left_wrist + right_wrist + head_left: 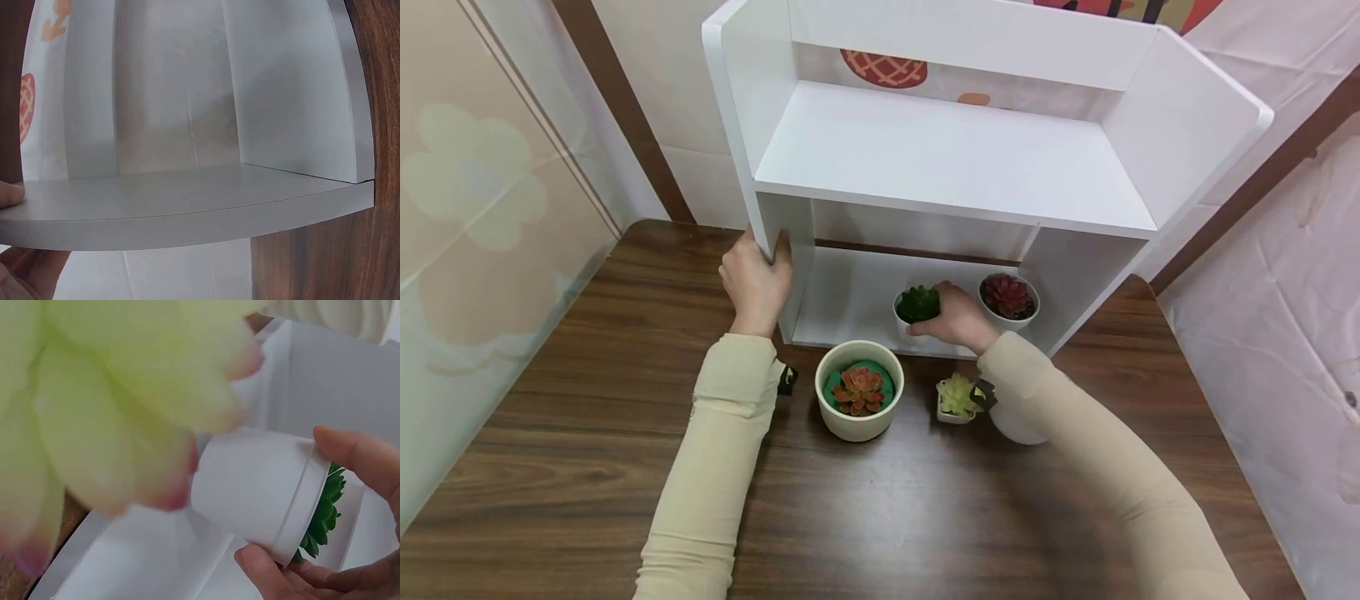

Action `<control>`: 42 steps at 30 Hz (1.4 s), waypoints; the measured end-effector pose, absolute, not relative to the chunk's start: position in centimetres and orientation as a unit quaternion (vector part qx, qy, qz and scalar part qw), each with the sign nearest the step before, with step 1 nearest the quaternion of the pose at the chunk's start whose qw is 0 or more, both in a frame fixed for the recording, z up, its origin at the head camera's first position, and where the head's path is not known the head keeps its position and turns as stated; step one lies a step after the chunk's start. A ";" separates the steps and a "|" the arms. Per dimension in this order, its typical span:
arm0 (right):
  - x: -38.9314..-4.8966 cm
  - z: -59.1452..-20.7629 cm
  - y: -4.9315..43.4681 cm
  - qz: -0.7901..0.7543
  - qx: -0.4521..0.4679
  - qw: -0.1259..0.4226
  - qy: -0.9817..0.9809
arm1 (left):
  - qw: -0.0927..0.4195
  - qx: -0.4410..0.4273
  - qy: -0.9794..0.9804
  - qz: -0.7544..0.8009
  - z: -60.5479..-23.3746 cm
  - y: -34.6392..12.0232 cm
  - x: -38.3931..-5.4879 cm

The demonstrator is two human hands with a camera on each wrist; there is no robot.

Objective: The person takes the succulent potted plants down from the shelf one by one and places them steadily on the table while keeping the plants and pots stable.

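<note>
Where the two sleeved forearms cross the near part of the desk (587,467), three items stand ahead of them on the dark wood surface: a cream round pot holding a red-orange succulent (859,400), a small square pot with a pale yellow-green succulent (956,398) to its right, and, touching that one and largely hidden behind the right sleeve, a white rounded object (1017,425) that is probably another pot. In the right wrist view the pale succulent's leaves fill the foreground, out of focus.

Farther in, the white shelf unit (955,158) stands toward the far edge of the desk, against the wall. The left hand (757,279) grips the front edge of its left side panel, thumb on the inner face and fingers wrapped round the outer face. The left wrist view shows only a fingertip at that panel edge.

Inside the lower compartment, the right hand (958,317) grasps a small white pot with a dark green succulent (916,307); thumb and fingers pinch its rim, and the right wrist view shows the pot tilted, above the compartment floor. Just beside the hand, at the right end of the compartment, stands a white bowl-shaped pot with a dark red succulent (1008,298).

No label, brand or legible writing appears on any item.
</note>
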State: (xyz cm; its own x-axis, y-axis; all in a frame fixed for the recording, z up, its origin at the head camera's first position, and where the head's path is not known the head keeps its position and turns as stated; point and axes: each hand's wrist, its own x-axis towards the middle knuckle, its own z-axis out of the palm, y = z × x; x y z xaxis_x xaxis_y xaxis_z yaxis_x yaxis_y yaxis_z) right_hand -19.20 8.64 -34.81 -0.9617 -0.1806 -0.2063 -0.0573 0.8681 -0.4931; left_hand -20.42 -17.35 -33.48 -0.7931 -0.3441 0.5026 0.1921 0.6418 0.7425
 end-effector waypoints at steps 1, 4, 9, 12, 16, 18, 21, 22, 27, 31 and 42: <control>-19.1 -34.7 8.7 -0.252 -0.062 0.121 0.958 | 0.319 0.045 -0.848 -0.421 -33.4 -17.3 -20.4; -18.7 -34.5 8.8 -0.263 -0.062 0.120 0.955 | 0.320 0.044 -0.849 -0.419 -33.4 -17.3 -20.4; -18.0 -34.1 8.9 -0.273 -0.069 0.109 0.953 | 0.322 0.041 -0.848 -0.418 -33.5 -17.3 -20.4; -17.5 -34.0 9.1 -0.283 -0.074 0.089 0.952 | 0.322 0.040 -0.847 -0.421 -33.5 -17.3 -20.4; -16.6 -33.9 9.3 -0.313 -0.086 0.065 0.944 | 0.321 0.043 -0.847 -0.421 -33.6 -17.4 -20.4; -16.0 -33.7 9.4 -0.331 -0.096 0.057 0.937 | 0.320 0.045 -0.848 -0.421 -33.6 -17.3 -20.4; -14.9 -33.3 9.7 -0.359 -0.098 0.050 0.927 | 0.319 0.047 -0.847 -0.423 -33.5 -17.3 -20.4; -14.5 -33.1 9.8 -0.370 -0.097 0.049 0.923 | 0.318 0.047 -0.847 -0.424 -33.5 -17.3 -20.5; -12.7 -32.6 10.6 -0.399 -0.096 0.040 0.911 | 0.318 0.047 -0.847 -0.423 -33.5 -17.3 -20.5; -11.5 -32.2 11.1 -0.402 -0.093 0.039 0.910 | 0.320 0.046 -0.848 -0.420 -33.4 -17.3 -20.5; -8.2 -32.4 12.3 -0.408 -0.148 0.014 0.901 | 0.319 0.048 -0.848 -0.421 -33.5 -17.3 -20.5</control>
State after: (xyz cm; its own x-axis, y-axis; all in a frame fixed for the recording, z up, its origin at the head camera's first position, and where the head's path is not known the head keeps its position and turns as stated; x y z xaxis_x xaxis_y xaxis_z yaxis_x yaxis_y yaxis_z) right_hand -8.24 12.27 -32.40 -0.9559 -0.2779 0.0955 -0.2550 0.6228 -0.7397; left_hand -20.54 -17.26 -33.46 -0.7916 -0.3505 0.5005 0.1870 0.6409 0.7445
